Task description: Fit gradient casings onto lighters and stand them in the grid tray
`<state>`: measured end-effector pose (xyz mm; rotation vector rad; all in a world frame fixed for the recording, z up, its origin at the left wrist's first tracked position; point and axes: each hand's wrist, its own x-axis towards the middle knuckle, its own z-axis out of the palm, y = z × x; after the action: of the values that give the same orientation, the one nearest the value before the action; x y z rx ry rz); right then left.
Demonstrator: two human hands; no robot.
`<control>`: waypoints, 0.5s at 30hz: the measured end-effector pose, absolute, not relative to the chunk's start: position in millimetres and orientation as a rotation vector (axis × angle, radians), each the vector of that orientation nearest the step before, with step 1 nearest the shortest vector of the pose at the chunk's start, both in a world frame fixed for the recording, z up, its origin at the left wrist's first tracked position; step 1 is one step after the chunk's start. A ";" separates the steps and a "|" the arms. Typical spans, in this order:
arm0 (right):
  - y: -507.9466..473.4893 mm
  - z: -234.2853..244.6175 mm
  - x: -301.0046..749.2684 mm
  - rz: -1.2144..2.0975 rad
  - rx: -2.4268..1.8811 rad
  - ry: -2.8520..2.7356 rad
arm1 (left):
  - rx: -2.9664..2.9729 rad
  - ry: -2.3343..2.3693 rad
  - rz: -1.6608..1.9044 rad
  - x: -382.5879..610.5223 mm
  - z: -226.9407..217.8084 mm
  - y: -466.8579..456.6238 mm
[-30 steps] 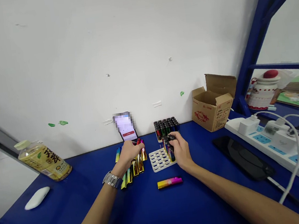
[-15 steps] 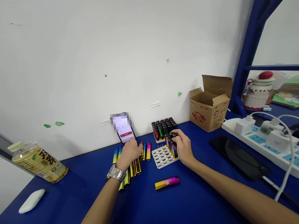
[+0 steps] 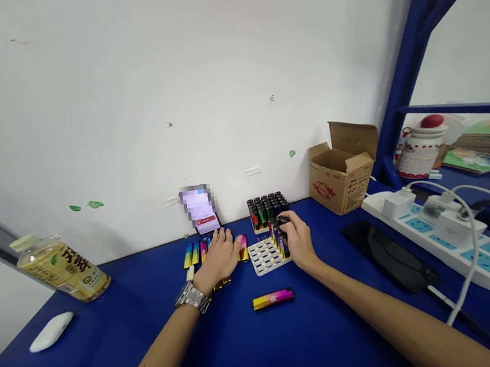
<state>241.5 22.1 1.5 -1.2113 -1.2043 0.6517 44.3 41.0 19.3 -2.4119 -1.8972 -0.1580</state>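
My left hand (image 3: 220, 257), a metal watch on its wrist, lies palm down over a spread of colourful lighters (image 3: 189, 256). Its fingers are stretched and slightly apart; whatever is under the palm is hidden. My right hand (image 3: 299, 241) is closed around the black-topped lighters (image 3: 274, 231) that stand upright at the right end of a white tray with holes (image 3: 261, 259). Most of that tray's holes show bare. Just behind it, a second group of upright lighters (image 3: 261, 214) stands packed in rows. One yellow-and-pink lighter (image 3: 273, 298) lies alone in front.
A phone (image 3: 201, 209) leans on the wall. To the right are an open cardboard box (image 3: 338, 181), a black phone (image 3: 388, 255) on a cable and a white power strip (image 3: 453, 244). On the left are a tilted drink bottle (image 3: 65, 268) and a white case (image 3: 51, 331).
My left hand has gone from bent fingers to stretched ones, spreading rightward and flat over the lighters. The right hand stays at the tray. The view has shifted slightly.
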 end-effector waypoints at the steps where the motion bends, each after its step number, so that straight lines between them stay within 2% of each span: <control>1: 22.3 1.2 241.5 0.653 -1.208 -1.205 | -2.438 -1.905 -0.156 44.3 15.6 40.8; 9: 22.0 0.9 243.0 0.608 -1.247 -1.217 | -2.424 -2.089 -0.125 48.4 13.8 43.9; 15: 22.3 2.4 244.7 0.556 -1.281 -1.210 | -2.433 -2.024 -0.103 45.7 12.6 41.0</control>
<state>244.7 22.3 2.4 -1.2808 -1.2105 0.5558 45.7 41.0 12.6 -2.4325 -2.0238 -0.1030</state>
